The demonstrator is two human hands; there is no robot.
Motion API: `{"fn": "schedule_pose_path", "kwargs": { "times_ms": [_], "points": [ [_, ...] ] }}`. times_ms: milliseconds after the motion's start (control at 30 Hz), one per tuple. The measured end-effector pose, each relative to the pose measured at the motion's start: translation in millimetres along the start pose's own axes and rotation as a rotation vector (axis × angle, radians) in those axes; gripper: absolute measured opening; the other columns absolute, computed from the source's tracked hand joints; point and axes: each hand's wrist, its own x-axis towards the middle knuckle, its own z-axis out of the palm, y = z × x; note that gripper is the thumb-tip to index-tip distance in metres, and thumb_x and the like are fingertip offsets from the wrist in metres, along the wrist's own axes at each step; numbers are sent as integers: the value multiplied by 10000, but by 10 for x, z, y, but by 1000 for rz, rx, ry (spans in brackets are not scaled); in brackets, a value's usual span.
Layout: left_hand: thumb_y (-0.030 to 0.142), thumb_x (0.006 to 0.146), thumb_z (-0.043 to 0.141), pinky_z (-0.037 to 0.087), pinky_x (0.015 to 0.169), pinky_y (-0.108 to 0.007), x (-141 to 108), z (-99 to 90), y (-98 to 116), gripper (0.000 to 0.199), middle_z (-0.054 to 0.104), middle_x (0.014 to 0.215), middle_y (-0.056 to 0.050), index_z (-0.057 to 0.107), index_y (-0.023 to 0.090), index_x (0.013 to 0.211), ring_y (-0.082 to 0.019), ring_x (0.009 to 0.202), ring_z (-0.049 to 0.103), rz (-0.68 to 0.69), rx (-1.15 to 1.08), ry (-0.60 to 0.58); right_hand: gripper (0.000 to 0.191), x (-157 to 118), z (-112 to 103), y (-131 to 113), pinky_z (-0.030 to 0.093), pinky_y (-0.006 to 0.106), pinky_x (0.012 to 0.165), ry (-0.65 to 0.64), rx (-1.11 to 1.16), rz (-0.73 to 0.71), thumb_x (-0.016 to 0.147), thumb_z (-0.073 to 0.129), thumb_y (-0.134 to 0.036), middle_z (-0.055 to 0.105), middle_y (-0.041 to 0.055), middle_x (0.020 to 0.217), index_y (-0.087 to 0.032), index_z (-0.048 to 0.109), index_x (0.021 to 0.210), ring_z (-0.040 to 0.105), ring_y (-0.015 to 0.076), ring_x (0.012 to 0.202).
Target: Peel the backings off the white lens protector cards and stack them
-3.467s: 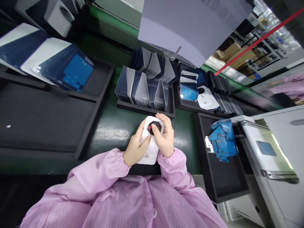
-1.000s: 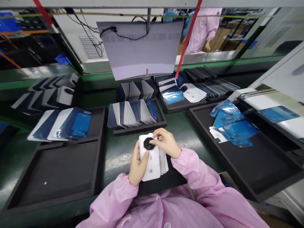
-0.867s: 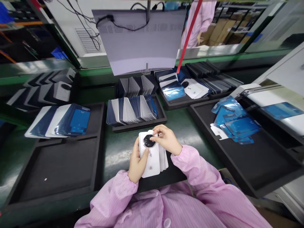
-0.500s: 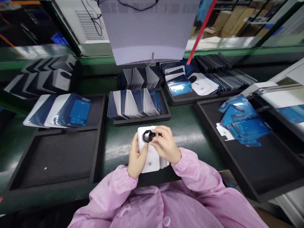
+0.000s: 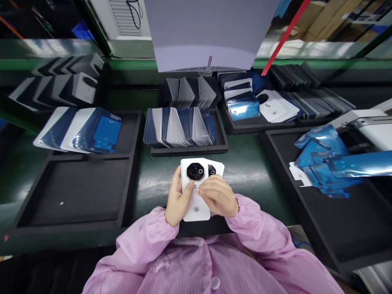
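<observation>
Left hand (image 5: 177, 200) grips the white panel (image 5: 194, 201), round-cornered, glossy black octagon (image 5: 195, 171) up at twelve o'clock; right hand (image 5: 219, 196), at three, fingers bunched, can't tell on what.

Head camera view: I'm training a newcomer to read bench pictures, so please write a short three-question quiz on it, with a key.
1. How do the blue sheets in the right-hand tray lie? A) standing in a row, B) overlapping in a loose heap, C) squared into a neat stack
2. True or false: the left hand's thumb lies on the front white panel.
3. Fill in: the dark octagonal window is at that panel's ____ end, seen from the person.

Key: 1 B; 2 true; 3 far.
</observation>
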Motion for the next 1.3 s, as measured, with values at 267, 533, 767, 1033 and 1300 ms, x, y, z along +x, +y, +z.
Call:
{"fn": "schedule_pose_path", "kwargs": {
  "times_ms": [267,533,767,1033,1300],
  "points": [
    [340,869,604,452,1012,-374,-19,-16,-12,552,608,1294,-97,399,225,1369,-238,1186,589,45,62,11,363,4,-19,-15,548,349,704,-22,21,-16,833,570,-50,725,60,852,-199,552,1163,692,177,783],
    [329,856,619,489,956,-366,-21,-31,-25,595,653,1214,-94,380,215,1389,-227,1083,641,24,31,-7,317,34,-31,-24,565,347,700,-30,-9,-18,848,546,-52,716,51,835,-206,563,1125,686,167,770],
    [350,852,628,489,958,-372,-29,-27,-13,599,669,1180,-89,386,220,1384,-233,1073,647,-6,7,-7,344,-4,-16,-8,559,347,710,-40,32,-24,830,552,-27,715,74,870,-169,572,1143,679,181,825],
    [360,842,642,481,962,-370,-31,-24,-19,617,649,1218,-96,382,229,1387,-238,1091,638,-6,19,-1,362,0,-11,-15,557,334,694,-40,29,-20,829,554,-30,728,63,865,-188,562,1155,676,178,823],
    [352,842,638,491,943,-365,-34,-16,10,595,663,1193,-93,397,225,1371,-228,1063,649,3,38,8,389,-6,-15,-18,559,330,711,-47,26,-1,848,551,-55,726,48,871,-214,542,1203,678,169,827]
  ]
}}
